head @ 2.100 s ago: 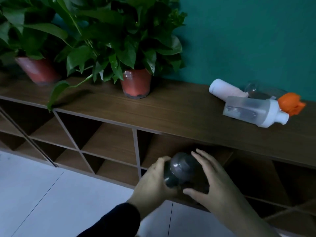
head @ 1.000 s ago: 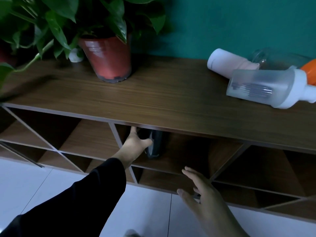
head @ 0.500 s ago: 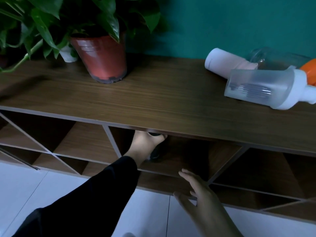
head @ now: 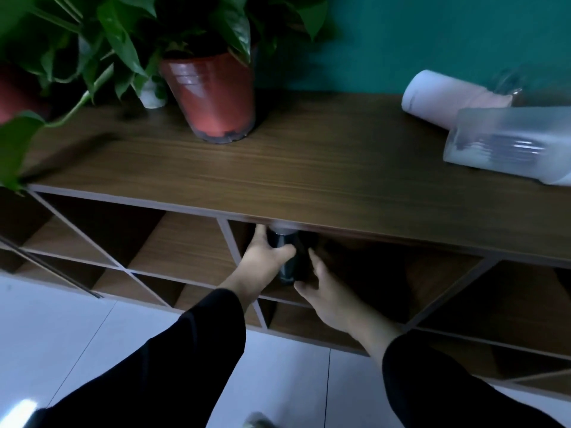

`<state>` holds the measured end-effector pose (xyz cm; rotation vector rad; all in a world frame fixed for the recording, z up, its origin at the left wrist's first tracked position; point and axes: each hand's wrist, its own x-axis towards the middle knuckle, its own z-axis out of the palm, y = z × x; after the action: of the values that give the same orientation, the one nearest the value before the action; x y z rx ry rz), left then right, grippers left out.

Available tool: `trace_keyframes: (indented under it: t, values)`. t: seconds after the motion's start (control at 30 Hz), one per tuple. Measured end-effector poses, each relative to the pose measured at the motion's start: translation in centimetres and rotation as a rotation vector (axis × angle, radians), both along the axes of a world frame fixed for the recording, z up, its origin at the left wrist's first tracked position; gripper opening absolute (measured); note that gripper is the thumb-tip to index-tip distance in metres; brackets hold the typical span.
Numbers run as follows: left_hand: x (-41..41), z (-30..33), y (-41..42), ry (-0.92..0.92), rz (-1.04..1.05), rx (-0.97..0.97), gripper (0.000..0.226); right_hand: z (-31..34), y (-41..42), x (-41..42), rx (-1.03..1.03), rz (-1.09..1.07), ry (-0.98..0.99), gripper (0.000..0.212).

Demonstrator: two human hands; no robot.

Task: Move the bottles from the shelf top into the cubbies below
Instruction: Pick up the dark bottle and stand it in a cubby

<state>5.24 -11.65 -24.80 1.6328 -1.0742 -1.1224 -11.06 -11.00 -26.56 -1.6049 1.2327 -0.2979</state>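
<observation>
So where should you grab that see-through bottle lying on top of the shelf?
Probably around the middle of the frosted bottle, coming from the front edge of the shelf top and down over it. It lies on its side, so its long body faces you; the white bottle crowds it from behind.

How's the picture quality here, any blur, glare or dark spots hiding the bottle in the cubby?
Head view: dim overall; the dark bottle sits in deep shadow under the shelf top, its outline hard to trace between left hand and right hand. The frosted bottle is motion-blurred. Glare marks the floor.
</observation>
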Motion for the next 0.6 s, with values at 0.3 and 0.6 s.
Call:
trace_keyframes:
  t: [0.3, 0.6]
  values:
    - [-0.9, -0.7, -0.3, -0.002, 0.090, 0.029, 0.072, -0.5, 1.2, 0.5, 0.002, 0.016, 0.008, 0.078]
    - [-2.0, -0.7, 1.7, -0.012, 0.137, 0.097, 0.091, 0.8, 1.7, -0.6, -0.019, 0.000, 0.029, 0.073]
